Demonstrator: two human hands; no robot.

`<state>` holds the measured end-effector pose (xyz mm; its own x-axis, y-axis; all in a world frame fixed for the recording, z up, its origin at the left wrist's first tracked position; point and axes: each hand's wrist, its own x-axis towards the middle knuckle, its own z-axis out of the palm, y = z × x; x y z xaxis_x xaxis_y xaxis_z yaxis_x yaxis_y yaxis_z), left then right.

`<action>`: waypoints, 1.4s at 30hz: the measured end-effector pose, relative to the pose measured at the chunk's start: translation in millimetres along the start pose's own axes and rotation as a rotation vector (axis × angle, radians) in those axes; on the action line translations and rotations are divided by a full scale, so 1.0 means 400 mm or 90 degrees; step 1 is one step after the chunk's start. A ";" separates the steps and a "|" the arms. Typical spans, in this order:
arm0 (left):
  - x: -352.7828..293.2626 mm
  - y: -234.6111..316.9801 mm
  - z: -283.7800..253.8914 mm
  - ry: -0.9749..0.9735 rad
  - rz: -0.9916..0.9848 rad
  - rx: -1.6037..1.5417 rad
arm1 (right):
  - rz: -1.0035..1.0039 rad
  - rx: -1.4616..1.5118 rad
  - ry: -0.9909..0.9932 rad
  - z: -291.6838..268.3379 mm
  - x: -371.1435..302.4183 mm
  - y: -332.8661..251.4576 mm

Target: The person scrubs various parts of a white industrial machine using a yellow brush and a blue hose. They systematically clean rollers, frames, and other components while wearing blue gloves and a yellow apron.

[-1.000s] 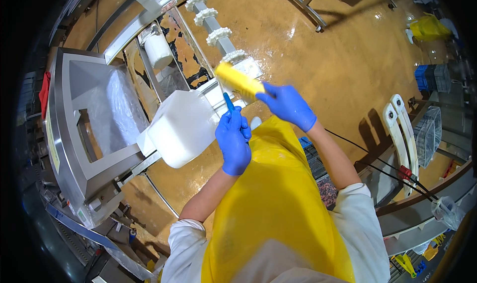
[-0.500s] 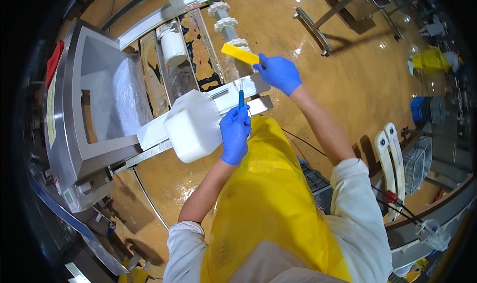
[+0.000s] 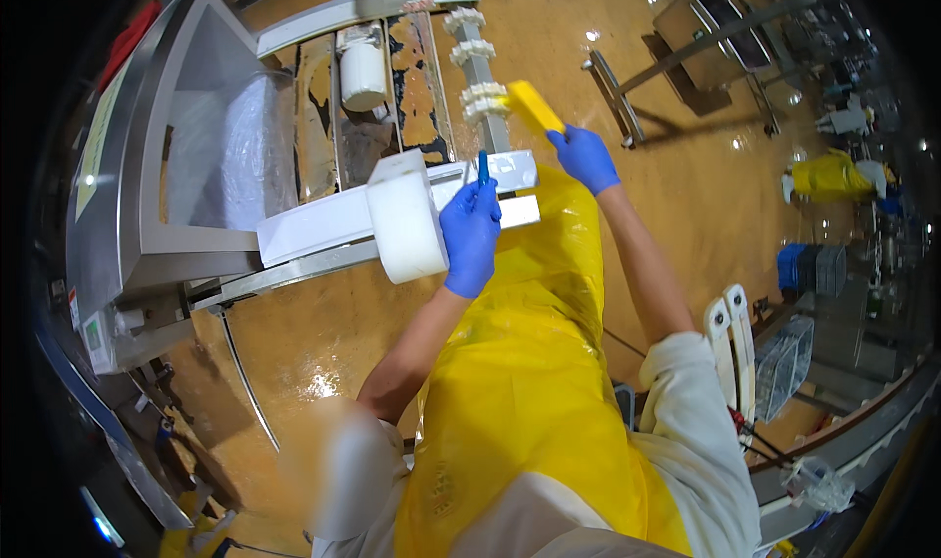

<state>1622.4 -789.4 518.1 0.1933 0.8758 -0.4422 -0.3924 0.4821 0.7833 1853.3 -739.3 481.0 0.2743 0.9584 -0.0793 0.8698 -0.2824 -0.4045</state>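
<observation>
My right hand, in a blue glove, is closed on one end of a yellow oblong tool. The tool's far end meets or overlaps the white toothed wheels on a square metal shaft; contact is hard to tell. In my left hand, also gloved in blue, a slim tool with a blue handle points away from me, its thin tip barely visible. That hand is beside a white plastic housing on the white frame rail of a machine.
A steel hopper with clear plastic sheeting stands at left. A white roller lies within the machine frame. At right are a wheeled steel stand, blue and grey crates, and another person in a yellow apron. The floor is wet.
The yellow tool has turned and its far end now lies at the toothed wheels nearest me. My view has shifted. The left hand still holds the blue-handled tool beside the housing.
</observation>
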 end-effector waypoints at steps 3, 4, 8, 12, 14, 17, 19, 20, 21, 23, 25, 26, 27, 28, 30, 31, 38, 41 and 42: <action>-0.006 0.014 -0.001 -0.003 -0.001 0.015 | 0.016 0.083 0.037 -0.009 -0.004 -0.061; -0.004 0.015 -0.003 -0.009 -0.002 0.017 | -0.069 0.086 0.041 -0.014 -0.021 -0.100; -0.003 0.009 -0.005 0.000 -0.005 0.034 | -0.107 -0.006 -0.010 -0.002 0.005 -0.050; 0.019 -0.010 0.021 0.024 0.015 0.023 | -0.076 -0.012 -0.043 -0.061 0.017 -0.116; 0.032 -0.019 0.051 0.043 0.023 0.041 | -0.153 0.042 -0.102 -0.031 0.074 -0.037; 0.080 -0.021 0.089 0.084 0.042 0.068 | -0.124 0.069 -0.194 -0.053 0.156 0.022; 0.126 -0.024 0.117 0.117 0.058 0.083 | -0.160 0.069 -0.149 -0.057 0.180 0.030; 0.147 -0.026 0.139 0.132 0.062 0.092 | -0.174 0.071 -0.127 -0.061 0.186 0.039; 0.166 -0.024 0.165 0.147 0.047 0.070 | -0.174 0.092 -0.139 -0.072 0.191 0.042; 0.205 -0.011 0.229 0.192 0.024 0.102 | -0.143 0.161 -0.168 -0.068 0.233 0.121; 0.226 0.006 0.289 0.240 0.021 0.133 | -0.111 0.266 -0.212 -0.067 0.283 0.205; 0.243 0.011 0.317 0.260 0.040 0.154 | -0.066 0.339 -0.225 -0.066 0.309 0.257; 0.256 -0.004 0.334 0.264 0.083 0.170 | -0.012 0.406 -0.245 -0.064 0.322 0.320; 0.273 -0.002 0.353 0.265 0.134 0.185 | 0.037 0.470 -0.259 -0.075 0.342 0.371; 0.291 0.003 0.386 0.324 0.163 0.278 | 0.118 0.522 -0.320 -0.119 0.373 0.460; 0.295 0.013 0.398 0.366 0.136 0.310 | 0.137 0.536 -0.354 -0.161 0.394 0.484; 0.264 -0.104 0.444 0.474 0.252 0.445 | -0.069 0.524 -0.373 -0.235 0.533 0.519; 0.250 -0.076 0.536 0.583 0.174 0.547 | -0.139 0.500 -0.416 -0.217 0.576 0.510; 0.239 -0.077 0.551 0.599 0.177 0.528 | -0.135 0.491 -0.424 -0.230 0.572 0.489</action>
<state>1851.0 -715.8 548.1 -0.6442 0.7593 -0.0924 0.4225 0.4539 0.7845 2124.0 -579.3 467.5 -0.3395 0.8808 -0.3300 0.3111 -0.2259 -0.9231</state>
